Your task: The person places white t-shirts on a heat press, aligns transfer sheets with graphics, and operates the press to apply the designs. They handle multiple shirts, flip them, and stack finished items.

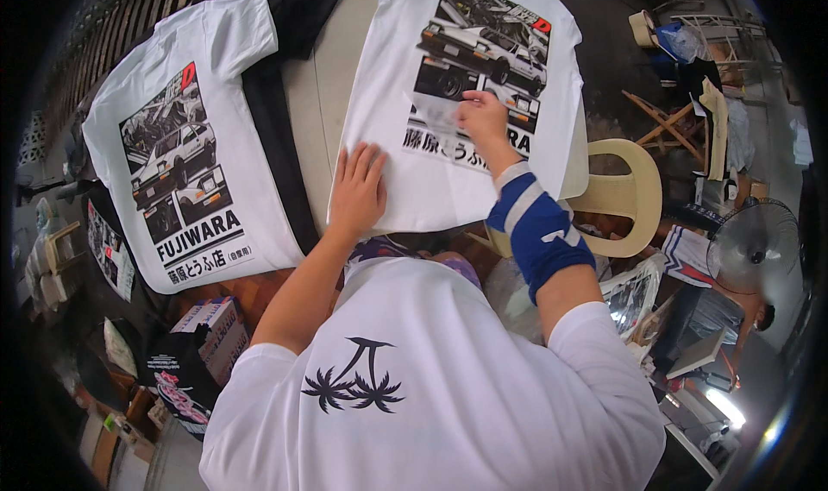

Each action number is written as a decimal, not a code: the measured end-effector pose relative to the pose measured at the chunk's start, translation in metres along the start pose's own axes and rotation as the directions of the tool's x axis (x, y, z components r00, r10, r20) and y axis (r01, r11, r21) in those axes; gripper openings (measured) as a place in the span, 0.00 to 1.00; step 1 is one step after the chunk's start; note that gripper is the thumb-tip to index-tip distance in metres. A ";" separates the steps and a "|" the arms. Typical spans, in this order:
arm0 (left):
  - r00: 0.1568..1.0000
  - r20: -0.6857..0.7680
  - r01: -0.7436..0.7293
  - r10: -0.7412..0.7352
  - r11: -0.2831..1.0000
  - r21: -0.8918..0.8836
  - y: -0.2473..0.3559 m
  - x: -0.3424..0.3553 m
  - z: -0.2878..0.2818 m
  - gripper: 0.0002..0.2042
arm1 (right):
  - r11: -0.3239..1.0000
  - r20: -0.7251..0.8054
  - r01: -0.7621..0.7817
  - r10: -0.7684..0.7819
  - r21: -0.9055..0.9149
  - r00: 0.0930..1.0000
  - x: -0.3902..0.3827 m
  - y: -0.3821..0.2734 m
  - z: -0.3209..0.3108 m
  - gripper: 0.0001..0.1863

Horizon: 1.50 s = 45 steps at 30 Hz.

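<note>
A white T-shirt [379, 103] with a large print of cars in black, grey and red lies spread on the table in front of me. My left hand [359, 189] rests flat on its lower left part, fingers stretched out. Over the lower half of the print, my right hand [483, 118] is closed in a pinch. It grips what looks like a translucent film [434, 111], which blurs part of the print beneath it. The film's far edges are hard to make out. A blue and grey sleeve [539, 223] covers my right elbow.
Left of it lies a second white T-shirt [181, 137] with a similar print, over a black shirt [297, 25]. A cream plastic chair [642, 199] stands by the table's right corner. Boxes [211, 327] sit lower left. Farther right are a fan [755, 254] and another person [749, 314].
</note>
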State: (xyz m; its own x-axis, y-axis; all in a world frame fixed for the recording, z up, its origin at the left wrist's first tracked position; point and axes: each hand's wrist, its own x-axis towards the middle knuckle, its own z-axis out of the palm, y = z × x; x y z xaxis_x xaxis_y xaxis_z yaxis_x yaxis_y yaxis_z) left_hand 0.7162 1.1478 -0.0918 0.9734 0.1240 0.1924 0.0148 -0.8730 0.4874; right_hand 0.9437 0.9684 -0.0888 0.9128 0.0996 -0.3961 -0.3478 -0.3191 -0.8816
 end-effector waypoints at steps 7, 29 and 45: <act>0.986 0.121 0.112 -0.116 0.993 0.036 0.014 -0.029 -0.019 0.23 | 0.974 -0.320 0.062 0.011 0.216 0.947 0.040 -0.021 -0.107 0.13; 0.982 0.189 -0.045 0.016 0.987 0.152 -0.016 0.113 0.016 0.33 | 0.989 -0.253 -0.105 0.076 -0.102 0.965 0.085 0.011 -0.179 0.06; 0.978 0.207 -0.057 0.033 0.992 0.114 -0.009 0.127 0.021 0.32 | 0.987 -0.921 0.161 -0.062 0.001 0.385 -0.112 0.097 -0.627 0.06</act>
State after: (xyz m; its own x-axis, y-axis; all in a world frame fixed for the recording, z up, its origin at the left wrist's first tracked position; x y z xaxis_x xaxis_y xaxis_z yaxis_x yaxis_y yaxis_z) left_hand 0.8445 1.1610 -0.0896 0.9996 -0.0050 0.0278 -0.0151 -0.9266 0.3757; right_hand 0.9424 0.3356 0.0313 0.5705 -0.8096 0.1381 -0.1964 -0.2978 -0.9342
